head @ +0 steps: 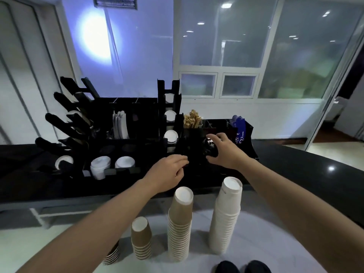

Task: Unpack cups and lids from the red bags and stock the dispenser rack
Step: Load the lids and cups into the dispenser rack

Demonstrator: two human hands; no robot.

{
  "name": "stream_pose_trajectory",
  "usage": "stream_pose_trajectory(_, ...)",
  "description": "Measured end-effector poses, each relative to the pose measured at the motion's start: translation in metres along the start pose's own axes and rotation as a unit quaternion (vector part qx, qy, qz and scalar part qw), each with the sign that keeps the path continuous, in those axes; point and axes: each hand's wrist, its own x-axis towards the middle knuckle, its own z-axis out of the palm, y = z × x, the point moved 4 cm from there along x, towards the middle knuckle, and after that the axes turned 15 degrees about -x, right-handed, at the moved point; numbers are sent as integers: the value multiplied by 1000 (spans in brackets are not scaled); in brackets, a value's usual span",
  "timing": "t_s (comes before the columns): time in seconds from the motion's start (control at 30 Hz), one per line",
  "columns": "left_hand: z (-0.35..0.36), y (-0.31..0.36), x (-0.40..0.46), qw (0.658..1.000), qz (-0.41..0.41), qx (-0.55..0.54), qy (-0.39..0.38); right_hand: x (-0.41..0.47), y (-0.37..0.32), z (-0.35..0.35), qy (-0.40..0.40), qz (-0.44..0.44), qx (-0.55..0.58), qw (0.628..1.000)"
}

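Right hand (223,152) grips a glossy black rounded item (211,149), most likely a stack of black lids; thumb below, fingers curled over the top, held at the front of the black dispenser rack (137,123). Left hand (167,172) sits just left of and slightly below that grip, fingers loosely curled with tips at a dark rack edge; whether it pinches anything cannot be told, as the rack is too dark there. Directly behind the grip: a compartment of brown stirrer sticks (192,119), and to its right a blue packet bundle (239,129). Left of the grip, a vertical column of slots shows white lids (171,135) face-on. Further left, white lid stacks (100,166) sit in round wells at the rack front, white flat sleeves (120,125) stand upright behind them, and angled black tube holders (65,123) fan out at the far left. Rack stands on a dark countertop (295,170). Nearer the person than the grip, on a pale surface, inverted cup stacks stand apart: a tall white cup stack (225,217) below the right hand, a tall brown cup stack (181,221) below the left hand, a short brown cup stack (141,237) left of that, and a partly hidden striped stack (113,255) under the left forearm.
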Motion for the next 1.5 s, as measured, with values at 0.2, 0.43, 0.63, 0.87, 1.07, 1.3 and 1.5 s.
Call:
stream_pose_trajectory(0.2, 11, -18, 10, 999, 28, 29, -19, 45, 10, 34, -59, -64, -24, 996)
stream_pose_trajectory(0.43, 14, -22, 20, 996, 76, 50, 2, 76, 9, 74, -88, -131, -69, 985)
stream_pose_trajectory(0.63, 16, -25, 21, 995, 88, 50, 7, 90, 9, 101, -117, -147, -92, 978)
stream_pose_trajectory(0.87, 18, -29, 21, 993, 105, 46, 21, 87, 6, 134, -177, -163, -135, 961)
stream_pose_trajectory(1.07, 18, -31, 25, 991, 121, 41, 36, 86, 8, 132, -200, -196, -176, 944)
stream_pose_trajectory(1.3, 17, -30, 24, 992, 118, 38, 40, 81, -1, 127, -188, -198, -171, 947)
stream_pose_trajectory(1.5, 16, -25, 20, 992, 102, 57, 40, 69, 6, 104, -175, -204, -182, 946)
